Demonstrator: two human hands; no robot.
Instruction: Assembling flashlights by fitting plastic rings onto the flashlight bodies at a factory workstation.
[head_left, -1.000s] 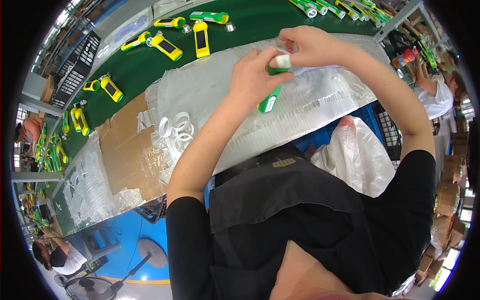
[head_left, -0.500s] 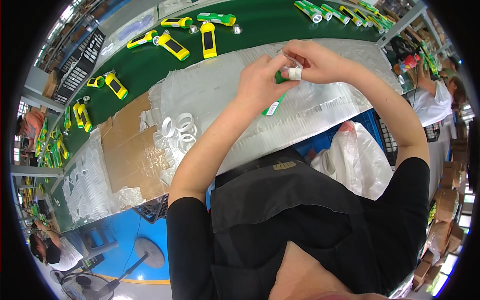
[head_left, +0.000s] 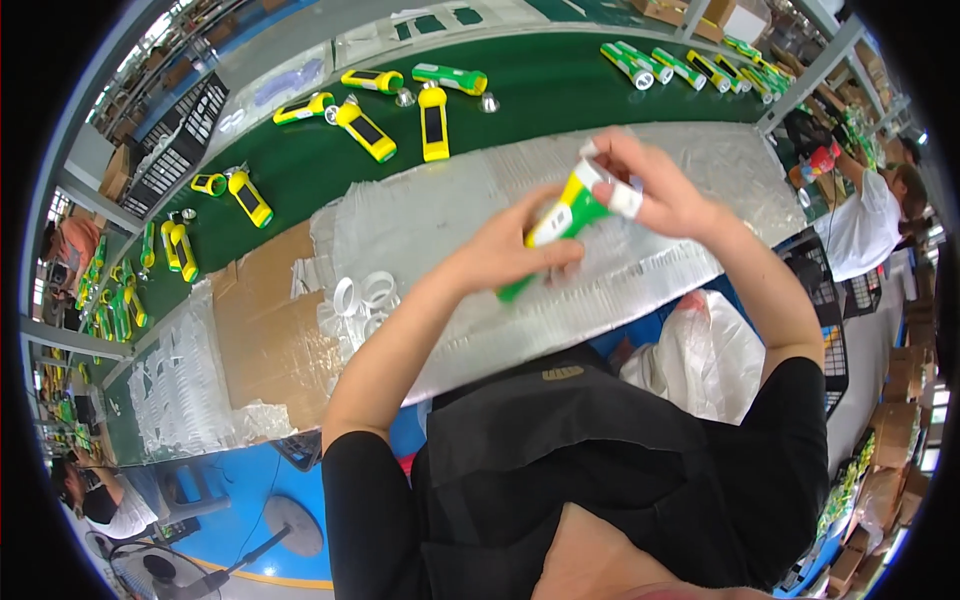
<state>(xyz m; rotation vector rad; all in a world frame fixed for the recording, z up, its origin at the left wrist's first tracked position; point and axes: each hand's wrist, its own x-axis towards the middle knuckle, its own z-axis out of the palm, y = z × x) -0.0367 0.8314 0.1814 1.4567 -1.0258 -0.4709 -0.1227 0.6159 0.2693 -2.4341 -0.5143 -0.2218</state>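
Now | left hand (head_left: 510, 255) grips green-yellow flashlight (head_left: 560, 215) | right hand (head_left: 655, 190) pinches its head | clear rings (head_left: 362, 295), perhaps loose, on bench

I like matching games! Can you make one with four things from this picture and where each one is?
Things:
1. green and yellow torch
2. white rings
3. cardboard sheet
4. white bag

Places:
A. below the table edge, at the person's right
B. held in both hands
C. on the clear plastic, left of the left arm
D. flat on the table, left of the rings

Pairs: 1-B, 2-C, 3-D, 4-A
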